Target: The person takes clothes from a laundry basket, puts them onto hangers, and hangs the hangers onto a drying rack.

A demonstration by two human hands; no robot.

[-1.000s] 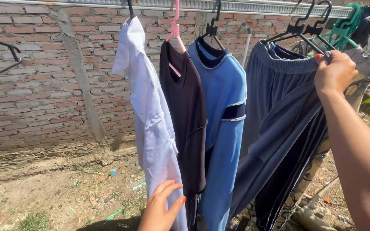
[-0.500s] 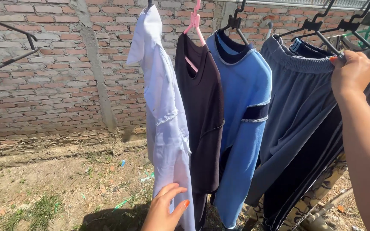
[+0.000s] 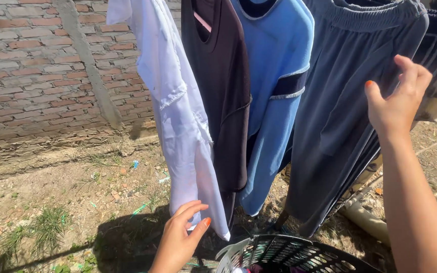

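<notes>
Several garments hang in a row before a brick wall: a white shirt [image 3: 178, 116], a black top [image 3: 221, 86], a light blue sweater [image 3: 274, 76] and dark navy trousers [image 3: 350, 101]. My left hand [image 3: 180, 237] is low, fingers spread, touching the bottom hem of the white shirt without gripping it. My right hand [image 3: 395, 101] is raised in front of the navy trousers, fingers apart, holding nothing. The hangers and rail are out of view above.
A dark plastic laundry basket [image 3: 289, 253] with a white rim stands at the bottom, below the clothes. The brick wall [image 3: 36, 76] runs behind on the left. Bare dirt with grass tufts [image 3: 46, 227] and litter covers the ground.
The view has tilted down, so the hangers left the frame and the basket appeared. My right hand let go of the hanger hooks and came down in front of the trousers.
</notes>
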